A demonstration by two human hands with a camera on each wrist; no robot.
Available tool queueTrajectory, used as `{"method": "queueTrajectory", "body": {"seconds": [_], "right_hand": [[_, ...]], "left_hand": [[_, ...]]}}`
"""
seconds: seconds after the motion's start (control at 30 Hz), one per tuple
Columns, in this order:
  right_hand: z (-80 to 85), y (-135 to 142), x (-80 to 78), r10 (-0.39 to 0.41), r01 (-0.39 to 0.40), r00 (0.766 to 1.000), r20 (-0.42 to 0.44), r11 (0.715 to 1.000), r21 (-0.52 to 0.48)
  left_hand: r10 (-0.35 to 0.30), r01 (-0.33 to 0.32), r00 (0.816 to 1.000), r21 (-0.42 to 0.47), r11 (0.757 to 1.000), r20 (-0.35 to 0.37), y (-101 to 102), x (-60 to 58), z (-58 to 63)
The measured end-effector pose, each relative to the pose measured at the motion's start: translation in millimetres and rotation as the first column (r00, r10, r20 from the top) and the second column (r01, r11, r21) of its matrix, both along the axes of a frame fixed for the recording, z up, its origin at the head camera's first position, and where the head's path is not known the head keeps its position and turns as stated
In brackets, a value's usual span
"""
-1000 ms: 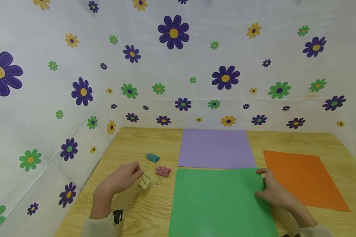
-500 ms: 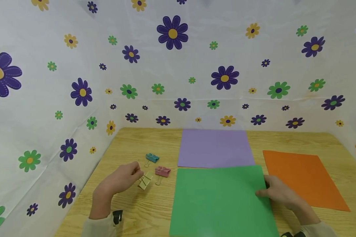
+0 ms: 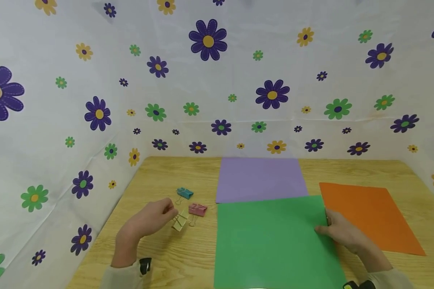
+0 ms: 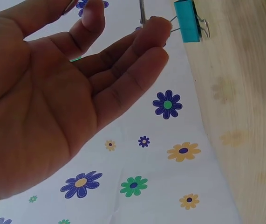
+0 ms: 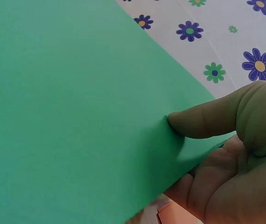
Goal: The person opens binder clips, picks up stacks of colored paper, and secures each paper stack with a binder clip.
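Note:
On the left side of the wooden table, my left hand [image 3: 148, 218] pinches a pale yellow binder clip [image 3: 179, 222] by its wire handles. The left wrist view shows that palm and bent fingers [image 4: 128, 91], with the clip's body out of frame. My right hand [image 3: 341, 233] pinches the right edge of a green sheet [image 3: 271, 241]. In the right wrist view the thumb [image 5: 202, 119] lies on top of the sheet and the other fingers tuck beneath it. The sheet's far right part is raised and overlaps a purple sheet [image 3: 260, 178].
A teal binder clip [image 3: 185, 193] and a pink binder clip [image 3: 197, 209] lie just beyond the left hand. To the right is an orange sheet [image 3: 372, 216]. Flower-print cloth [image 3: 238, 68] walls the back and both sides of the table [image 3: 181, 170].
The green sheet has shifted a little right and away, its far right corner rising over the purple sheet. My right hand has moved with it. The left hand keeps the yellow clip nearly still.

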State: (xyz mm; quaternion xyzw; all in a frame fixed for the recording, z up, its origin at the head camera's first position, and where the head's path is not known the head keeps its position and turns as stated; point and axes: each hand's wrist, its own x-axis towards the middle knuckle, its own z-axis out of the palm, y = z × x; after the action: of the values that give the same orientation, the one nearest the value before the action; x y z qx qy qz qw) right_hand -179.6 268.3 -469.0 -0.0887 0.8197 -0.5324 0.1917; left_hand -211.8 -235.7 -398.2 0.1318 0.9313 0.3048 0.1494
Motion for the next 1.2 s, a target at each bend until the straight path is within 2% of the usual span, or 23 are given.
{"method": "queueTrajectory", "body": {"seconds": [0.13, 0.27, 0.53, 0.8, 0.9, 1.03, 1.2], "right_hand": [[-0.7, 0, -0.3, -0.005, 0.005, 1.0, -0.007, 1.0, -0.013], [-0.8, -1, 0.2, -0.014, 0.014, 1.0, 0.005, 1.0, -0.019], [-1.2, -2, 0.2, -0.029, 0.03, 1.0, 0.003, 0.998, -0.06], [0.2, -2, -0.8, -0.033, 0.032, 0.999, -0.011, 0.995, -0.094], [1.4, -3, -0.6, -0.05, 0.049, 0.999, -0.01, 0.995, -0.092], [2.5, -3, -0.3, -0.065, 0.064, 0.998, -0.004, 0.993, -0.098], [1.9, -1, -0.5, -0.073, 0.072, 0.997, -0.006, 0.99, -0.12]], "left_hand": [[-0.011, 0.012, 1.0, 0.035, 0.999, -0.015, 3, -1.7, -0.4], [0.005, -0.004, 1.0, 0.054, 0.999, -0.016, 6, -2.9, -0.7], [0.03, -0.029, 0.999, 0.041, 0.999, -0.045, 4, -5.5, -2.7], [0.072, -0.068, 0.997, 0.112, 0.991, -0.026, -4, -7.2, -3.5], [0.088, -0.085, 0.996, 0.194, 0.977, -0.005, -4, -7.5, -2.5], [0.13, -0.125, 0.992, 0.304, 0.944, 0.004, -4, -7.8, -1.8], [0.22, -0.216, 0.975, 0.381, 0.899, 0.032, -5, -9.4, -4.0]]}}
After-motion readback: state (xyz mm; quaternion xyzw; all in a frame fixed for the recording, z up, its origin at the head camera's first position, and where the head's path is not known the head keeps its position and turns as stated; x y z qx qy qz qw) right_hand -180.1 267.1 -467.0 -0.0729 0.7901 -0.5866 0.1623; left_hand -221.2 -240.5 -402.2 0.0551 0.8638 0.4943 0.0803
